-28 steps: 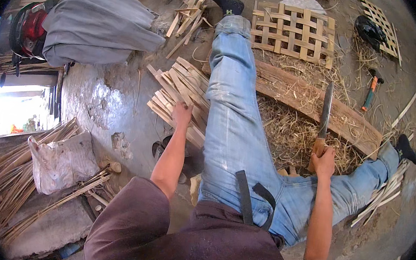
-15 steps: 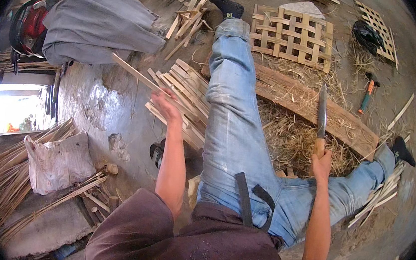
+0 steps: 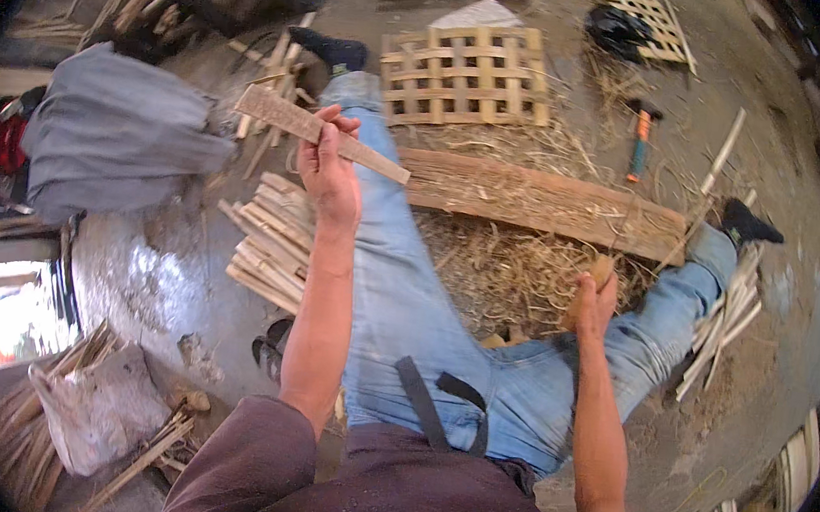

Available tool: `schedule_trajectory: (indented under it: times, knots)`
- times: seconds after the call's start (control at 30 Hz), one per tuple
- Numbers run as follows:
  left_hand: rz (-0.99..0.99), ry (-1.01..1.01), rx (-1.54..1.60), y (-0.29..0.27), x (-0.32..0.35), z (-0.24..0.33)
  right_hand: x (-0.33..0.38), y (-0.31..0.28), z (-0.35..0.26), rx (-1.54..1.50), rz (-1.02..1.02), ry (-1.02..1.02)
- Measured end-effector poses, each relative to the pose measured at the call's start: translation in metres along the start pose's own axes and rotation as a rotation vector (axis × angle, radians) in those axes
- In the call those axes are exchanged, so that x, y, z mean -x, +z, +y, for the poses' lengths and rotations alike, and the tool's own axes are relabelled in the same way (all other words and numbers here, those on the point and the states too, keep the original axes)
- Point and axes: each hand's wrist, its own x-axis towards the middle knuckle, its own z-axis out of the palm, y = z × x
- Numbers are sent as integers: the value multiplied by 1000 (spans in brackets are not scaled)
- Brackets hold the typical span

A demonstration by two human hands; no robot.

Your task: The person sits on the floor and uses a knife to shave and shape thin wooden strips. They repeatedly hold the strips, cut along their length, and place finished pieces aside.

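Observation:
My left hand [image 3: 331,174] is closed on a flat bamboo strip [image 3: 280,115], held raised over my outstretched left leg. The strip slants down to the right, its wider end at the upper left. In my right hand [image 3: 592,308] is a knife, gripped by its wooden handle [image 3: 603,267] above my right thigh; its blade is hardly discernible against the shavings. Just beyond the knife lies a wooden plank [image 3: 534,194], spanning between my two legs. A pile of split bamboo strips [image 3: 268,242] lies left of my left leg.
Curly shavings [image 3: 497,274] cover the floor around the plank. Beyond it lies a woven bamboo panel [image 3: 462,75], with a hammer [image 3: 640,145] to its right. More strips [image 3: 725,316] lie by my right leg. A grey cloth [image 3: 121,134] drapes something at left; a white sack [image 3: 99,409] sits lower left.
My left hand has lifted the strip from above the pile and turned it broad side up, over my leg. The knife has moved slightly nearer me and its blade has turned. The view has shifted right.

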Motion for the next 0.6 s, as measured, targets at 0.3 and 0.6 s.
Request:
schedule_trajectory:
  times: [0.3,0.6]
  knots:
    - [-59,-37,107,49,2,1,69,-10,-141,-270,-343,271]
    - [-130,-42,189,42,-1,5,128,-39,-272,-706,-604,145]
